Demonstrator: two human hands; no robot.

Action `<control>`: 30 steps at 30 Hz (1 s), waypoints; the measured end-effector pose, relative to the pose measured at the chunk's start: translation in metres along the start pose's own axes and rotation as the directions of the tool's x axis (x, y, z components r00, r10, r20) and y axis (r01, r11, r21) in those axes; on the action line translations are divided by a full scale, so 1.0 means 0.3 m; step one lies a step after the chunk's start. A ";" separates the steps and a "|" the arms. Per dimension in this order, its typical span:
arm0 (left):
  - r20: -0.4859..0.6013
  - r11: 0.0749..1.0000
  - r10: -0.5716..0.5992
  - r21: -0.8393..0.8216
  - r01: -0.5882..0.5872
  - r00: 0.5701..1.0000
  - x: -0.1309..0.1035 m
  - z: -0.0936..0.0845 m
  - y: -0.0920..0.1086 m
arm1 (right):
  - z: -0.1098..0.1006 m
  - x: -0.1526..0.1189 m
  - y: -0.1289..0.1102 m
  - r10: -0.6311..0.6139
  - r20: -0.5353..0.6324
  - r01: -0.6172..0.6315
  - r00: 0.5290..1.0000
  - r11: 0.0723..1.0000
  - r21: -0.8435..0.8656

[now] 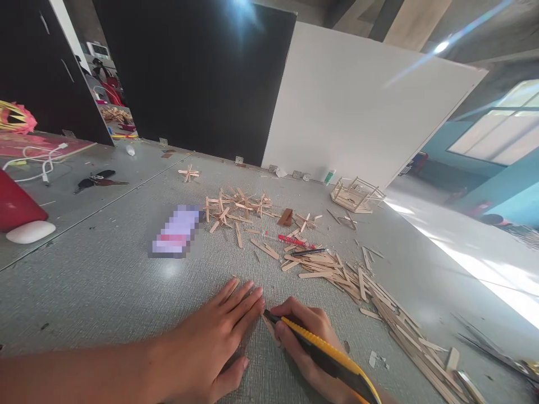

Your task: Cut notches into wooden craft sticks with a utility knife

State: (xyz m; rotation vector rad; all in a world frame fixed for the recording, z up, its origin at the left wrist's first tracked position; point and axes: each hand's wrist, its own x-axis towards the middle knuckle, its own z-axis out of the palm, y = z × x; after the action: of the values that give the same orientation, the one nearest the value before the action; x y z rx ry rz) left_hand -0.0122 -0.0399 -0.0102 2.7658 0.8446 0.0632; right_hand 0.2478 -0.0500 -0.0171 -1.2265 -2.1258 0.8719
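Note:
My left hand [227,320] lies flat on the grey textured table [105,303], fingers stretched out, the thumb apart. Beside its fingertips, a narrow wooden craft stick [269,326] shows between the two hands, partly covered by them. A yellow and black utility knife [332,350] is gripped in my right hand [309,325]. The knife's dark front end points at the stick near my left index finger; whether the blade touches the wood I cannot tell.
Loose craft sticks [357,280] spread to the right, with a red pen [295,241] and a black pen [309,252]. Star-shaped stick pieces [238,205] stand ahead, a blurred-out rectangle [176,231] to their left. A stick frame [357,196] sits near the white panel [357,106]. Scissors [497,348] lie far right.

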 end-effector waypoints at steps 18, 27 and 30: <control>0.048 1.000 -0.008 0.007 0.008 0.999 0.001 -0.013 0.008 | 0.010 -0.002 0.023 -0.025 -0.015 0.025 1.000 1.000 0.006; 0.064 1.000 -0.016 0.004 0.016 0.998 0.006 -0.015 0.008 | 0.007 0.007 0.006 -0.011 -0.034 0.011 0.999 1.000 0.002; 0.091 1.000 -0.030 -0.003 0.031 0.995 0.009 -0.033 0.013 | 0.005 0.010 0.005 -0.023 -0.037 0.023 0.999 1.000 -0.004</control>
State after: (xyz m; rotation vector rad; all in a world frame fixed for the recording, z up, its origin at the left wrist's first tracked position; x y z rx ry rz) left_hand -0.0090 -0.0394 0.0004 2.7279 0.8617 -0.0664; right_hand 0.2461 -0.0471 -0.0189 -1.2085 -2.1085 0.8297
